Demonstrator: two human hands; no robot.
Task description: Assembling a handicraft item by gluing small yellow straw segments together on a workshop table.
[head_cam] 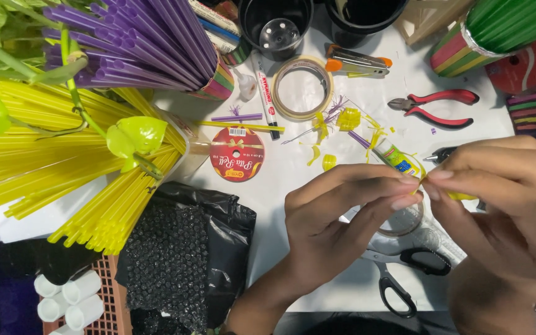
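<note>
My left hand [336, 217] and my right hand [504, 205] meet at the fingertips over the white table [280, 186]. Together they pinch a small yellow straw piece [457, 195], mostly hidden by the fingers. Under the hands lie black-handled scissors [404, 273] and a clear tape roll [404, 223]. A small glue tube [398, 158] lies just above the left fingertips, among yellow and purple straw scraps [342, 121].
Bundles of yellow straws [63, 167] and purple straws [138, 40] fill the left. A tape ring [302, 87], a marker [265, 93], red pliers [435, 105], a red ribbon spool [237, 154], a stapler [355, 62], black cups [277, 25], green straws [504, 25] and black bubble wrap [175, 260] surround the work area.
</note>
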